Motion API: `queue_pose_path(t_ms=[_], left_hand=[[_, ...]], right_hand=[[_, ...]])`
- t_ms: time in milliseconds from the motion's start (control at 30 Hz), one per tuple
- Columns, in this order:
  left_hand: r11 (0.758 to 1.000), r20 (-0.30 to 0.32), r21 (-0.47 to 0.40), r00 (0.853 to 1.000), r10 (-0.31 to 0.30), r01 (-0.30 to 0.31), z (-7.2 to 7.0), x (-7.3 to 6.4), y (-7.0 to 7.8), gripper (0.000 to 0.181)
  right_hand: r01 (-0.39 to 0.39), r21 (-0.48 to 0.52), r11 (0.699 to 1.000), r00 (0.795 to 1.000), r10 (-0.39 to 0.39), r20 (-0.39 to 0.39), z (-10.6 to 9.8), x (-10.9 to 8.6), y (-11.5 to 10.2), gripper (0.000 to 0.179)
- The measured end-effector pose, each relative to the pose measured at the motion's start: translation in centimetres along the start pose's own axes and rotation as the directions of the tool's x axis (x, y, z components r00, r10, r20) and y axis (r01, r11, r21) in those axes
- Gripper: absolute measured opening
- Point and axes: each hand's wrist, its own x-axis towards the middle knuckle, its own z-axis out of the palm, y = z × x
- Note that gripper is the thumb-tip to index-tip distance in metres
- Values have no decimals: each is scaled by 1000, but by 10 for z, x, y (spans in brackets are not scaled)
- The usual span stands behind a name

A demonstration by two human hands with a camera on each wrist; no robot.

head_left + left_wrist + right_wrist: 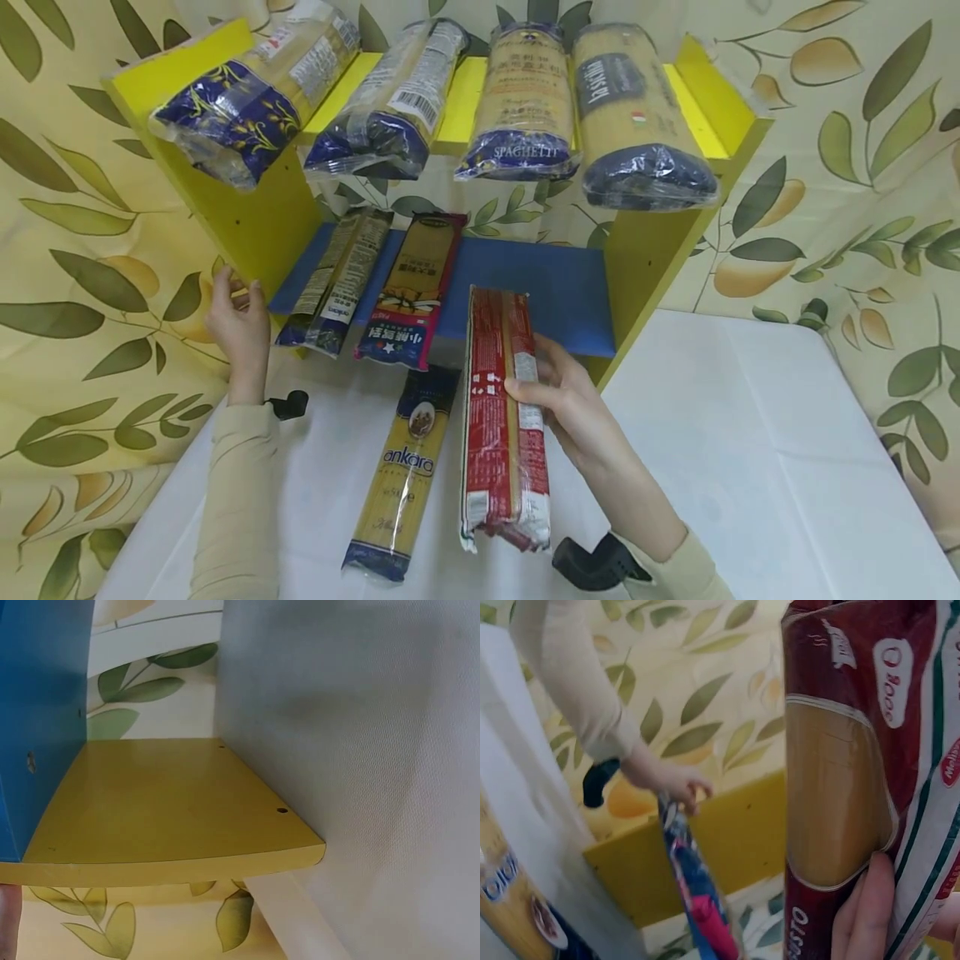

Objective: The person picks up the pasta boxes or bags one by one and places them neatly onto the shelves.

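My right hand [581, 396] grips a red and white spaghetti packet [495, 417] by its side, thumb on its back seam. The packet stands tilted in front of the blue lower shelf; its clear window [836, 795] shows in the right wrist view. My left hand [238, 321] is at the front edge of the shelf unit's yellow left side panel [247, 200], fingers loosely bent, holding nothing. Beside it on the lower shelf lie a gold and dark spaghetti packet [341, 275] and a pink and brown pasta packet [416, 287]. An ankara spaghetti packet [401, 483] lies below on the white table.
Several spaghetti packets rest on the yellow top shelf [468, 96], their ends jutting over its front edge. The blue lower shelf [555, 287] extends to the yellow right side panel [660, 242]. Under the unit is a white-covered table [750, 467], with leaf-patterned cloth behind.
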Motion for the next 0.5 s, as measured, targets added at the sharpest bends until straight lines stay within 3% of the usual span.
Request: queue_pose_path(t_ms=[500], left_hand=[[999,4,41,1000,12,-12,-1,3,-1,31]], right_hand=[[-47,-76,996,980,31,-197,-1,103,-15,89]])
